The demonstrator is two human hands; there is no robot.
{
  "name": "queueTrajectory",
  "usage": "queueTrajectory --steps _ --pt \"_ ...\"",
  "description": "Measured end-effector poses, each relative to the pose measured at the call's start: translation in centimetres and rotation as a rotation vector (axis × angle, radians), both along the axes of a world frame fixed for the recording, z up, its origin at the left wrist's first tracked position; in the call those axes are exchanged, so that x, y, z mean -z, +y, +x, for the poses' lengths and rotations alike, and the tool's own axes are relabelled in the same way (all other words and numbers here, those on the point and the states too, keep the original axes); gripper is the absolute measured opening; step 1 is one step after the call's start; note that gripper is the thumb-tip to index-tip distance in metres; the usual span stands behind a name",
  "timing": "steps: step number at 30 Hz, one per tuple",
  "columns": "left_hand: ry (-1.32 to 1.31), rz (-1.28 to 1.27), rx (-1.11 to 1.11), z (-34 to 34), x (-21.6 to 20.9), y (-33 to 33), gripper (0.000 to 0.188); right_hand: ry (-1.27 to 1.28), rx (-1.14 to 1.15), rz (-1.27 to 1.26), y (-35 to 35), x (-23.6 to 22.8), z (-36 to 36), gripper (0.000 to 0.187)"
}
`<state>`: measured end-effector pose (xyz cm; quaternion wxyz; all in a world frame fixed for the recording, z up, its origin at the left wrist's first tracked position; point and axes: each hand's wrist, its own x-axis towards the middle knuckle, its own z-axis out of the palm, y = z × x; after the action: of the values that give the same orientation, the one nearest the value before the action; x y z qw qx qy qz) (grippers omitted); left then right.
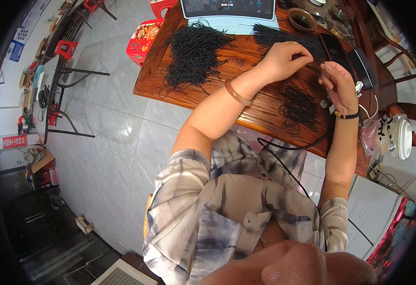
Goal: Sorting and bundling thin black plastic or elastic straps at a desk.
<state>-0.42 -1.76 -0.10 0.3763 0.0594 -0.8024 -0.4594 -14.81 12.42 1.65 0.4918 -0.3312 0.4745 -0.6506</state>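
My left hand (286, 59), reaching across the wooden table, has its thumb and forefinger pinched together. Close to its right, my right hand (340, 88) also pinches, its fingertips almost meeting the left ones. A thin black cord seems to run between the two pinches, though most of it is too fine to make out. Beneath and between my forearms lies a small loose heap of black cords (299, 108). A larger tangled pile of black cords (193, 54) covers the table's left part. Another bundle of black cords (269, 35) lies behind my left hand, partly covered by it.
A tablet (229, 8) in a light blue cover stands at the far edge of the wooden table (189, 97). Near my right hand are a brown bowl (302, 20), a dark phone (333, 50) and a black box (362, 69). A black cable (288, 148) crosses my lap.
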Motion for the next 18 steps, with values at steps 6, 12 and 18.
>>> queueTrajectory --steps 6,12,18 --pt "0.114 -0.329 0.004 -0.2 0.6 1.3 0.010 -0.089 0.136 -0.107 -0.9 0.4 2.6 0.016" --pt "0.059 -0.611 -0.147 0.2 0.4 0.2 0.007 1.279 0.355 -0.183 -1.3 -0.6 2.8 0.011" --pt "0.025 -0.790 -0.129 0.0 0.7 0.5 0.010 1.663 0.341 -0.110 -0.8 0.0 1.9 0.009"
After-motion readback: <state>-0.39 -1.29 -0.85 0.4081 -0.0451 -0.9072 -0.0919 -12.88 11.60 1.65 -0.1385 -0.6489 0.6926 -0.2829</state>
